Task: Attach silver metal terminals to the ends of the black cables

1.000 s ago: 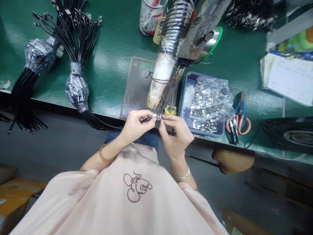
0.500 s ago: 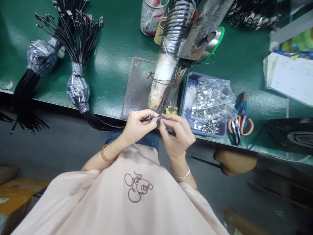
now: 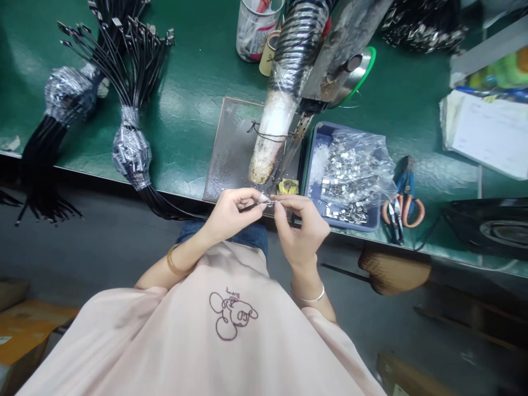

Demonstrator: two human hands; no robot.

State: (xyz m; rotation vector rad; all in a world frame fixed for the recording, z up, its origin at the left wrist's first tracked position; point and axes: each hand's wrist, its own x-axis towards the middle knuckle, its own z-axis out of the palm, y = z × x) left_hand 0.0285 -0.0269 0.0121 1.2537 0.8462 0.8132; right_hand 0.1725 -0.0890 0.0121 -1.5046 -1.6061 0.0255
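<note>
My left hand [image 3: 231,215] is closed in a pinch on the end of a black cable [image 3: 246,205]. Thumb and index finger of my right hand [image 3: 302,223] meet at a small metal connector piece [image 3: 271,202] on the cable's tip, just in front of my left fingertips. Its exact shape is too small to make out. Behind the cable bunch at the table edge lies a plastic-wrapped bundle of black cables [image 3: 132,151]. To the right of my right hand stands a blue tray [image 3: 350,225] with loose metal connector shells [image 3: 350,212] and a clear bag.
Above my hands hang a wrapped extraction tube [image 3: 284,104] and a soldering fixture with a solder spool [image 3: 363,77]. A dark plate [image 3: 233,148] lies beneath. Pliers [image 3: 406,192], papers [image 3: 490,132] and a cup [image 3: 258,33] stand around. Another cable bundle [image 3: 68,96] lies left.
My right fingers have shifted slightly, straightening into a thumb-and-index pinch at the cable's tip. Both hands stay close together; my left hand has barely moved.
</note>
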